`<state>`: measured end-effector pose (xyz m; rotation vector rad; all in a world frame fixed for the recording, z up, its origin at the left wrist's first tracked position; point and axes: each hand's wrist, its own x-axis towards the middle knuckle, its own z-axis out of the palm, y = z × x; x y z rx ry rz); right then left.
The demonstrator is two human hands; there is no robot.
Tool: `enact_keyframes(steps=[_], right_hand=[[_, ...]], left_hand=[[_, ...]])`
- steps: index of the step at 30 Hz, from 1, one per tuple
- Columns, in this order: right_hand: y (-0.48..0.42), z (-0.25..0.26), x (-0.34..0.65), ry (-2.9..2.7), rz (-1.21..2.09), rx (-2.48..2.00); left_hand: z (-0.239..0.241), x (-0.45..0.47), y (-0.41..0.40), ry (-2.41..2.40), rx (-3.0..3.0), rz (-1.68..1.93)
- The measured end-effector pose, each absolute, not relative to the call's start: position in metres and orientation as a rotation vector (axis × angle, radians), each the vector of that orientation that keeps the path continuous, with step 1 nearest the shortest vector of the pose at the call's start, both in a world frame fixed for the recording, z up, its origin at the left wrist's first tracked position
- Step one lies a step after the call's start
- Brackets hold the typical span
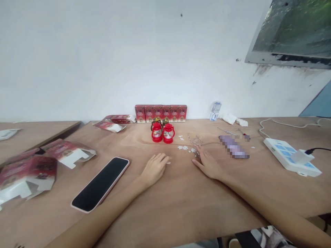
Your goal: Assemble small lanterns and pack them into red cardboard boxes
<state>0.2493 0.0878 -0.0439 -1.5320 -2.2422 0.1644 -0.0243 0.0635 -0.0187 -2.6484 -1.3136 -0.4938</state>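
Note:
My left hand (pixel 155 168) rests palm down on the table, its fingers slightly bent and nothing visible in them. Beside its fingertips lies a small white piece (pixel 168 163). My right hand (pixel 208 164) lies flat with spread fingers, the fingertips at a scatter of small round metallic pieces (pixel 197 154) and thin wire pieces (pixel 196 140). More small white pieces (pixel 182 147) are between the hands, a little farther back. Behind them two red toy lanterns (pixel 168 133) stand upright, with gold-topped lanterns (pixel 156 120) partly hidden behind.
A row of red boxes (pixel 157 114) stands against the wall. Opened red cartons (pixel 31 174) lie at the left, near a black-screened phone (pixel 102 184). At the right are a blurred purple object (pixel 233 146), a screwdriver (pixel 243 133), a clear bottle (pixel 215 111), tissues (pixel 229 118) and a power strip (pixel 284 151).

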Motion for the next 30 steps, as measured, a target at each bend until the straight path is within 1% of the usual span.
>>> enact_keyframes(steps=[5, 10, 15, 18, 21, 25, 30], right_hand=[[0.096, -0.041, 0.233, -2.303, 0.162, -1.575], [0.099, -0.044, 0.228, -2.265, 0.184, -1.551], [0.097, -0.045, 0.228, -2.21, 0.066, -1.451], [0.094, -0.04, 0.224, -2.224, -0.09, -1.305], [0.088, -0.034, 0.218, -2.291, -0.17, -1.073], [0.077, -0.028, 0.204, -2.408, -0.102, -0.782], [0.066, -0.022, 0.184, -2.617, 0.056, -0.562]], left_hand=[[-0.015, -0.022, 0.065, -1.359, -2.691, -0.461], [-0.018, -0.024, 0.065, -1.3, -2.854, -0.471], [-0.019, -0.03, 0.075, -1.274, -2.772, -0.448], [-0.009, -0.035, 0.099, -1.263, -2.615, -0.344], [0.005, -0.039, 0.13, -1.219, -2.601, -0.324], [0.013, -0.044, 0.157, -1.12, -2.667, -0.274], [0.002, -0.056, 0.163, -0.997, -2.75, -0.19]])
